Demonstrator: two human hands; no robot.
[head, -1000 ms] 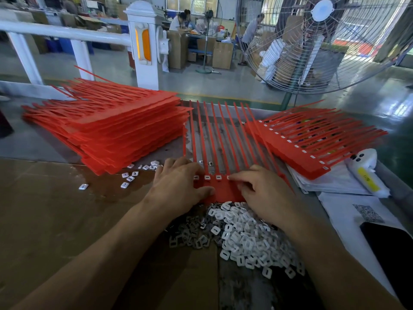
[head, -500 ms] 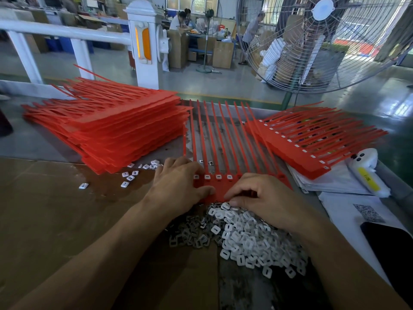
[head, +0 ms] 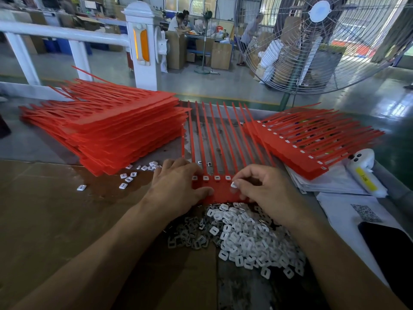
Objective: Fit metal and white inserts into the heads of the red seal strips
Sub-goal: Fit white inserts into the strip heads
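A big cage fan (head: 321, 41) stands on the floor beyond the bench. On the bench, a tall stack of red seal strips (head: 107, 133) lies at the left and a smaller stack (head: 312, 142) at the right, its heads showing white inserts. Between them lies the comb of strips being worked (head: 219, 142), tails pointing away, its head bar (head: 220, 189) nearest the person. Just in front of that bar sits a heap of white inserts (head: 248, 238) with greyer metal inserts (head: 190, 238) at its left edge.

The left hand (head: 176, 186) lies flat on the bar's left end, fingers straight and close together, thumb pressing the bar. The right hand (head: 263, 191) curls over the right end, thumb and forefinger pinching one white insert (head: 233, 185) just beside the last filled head.
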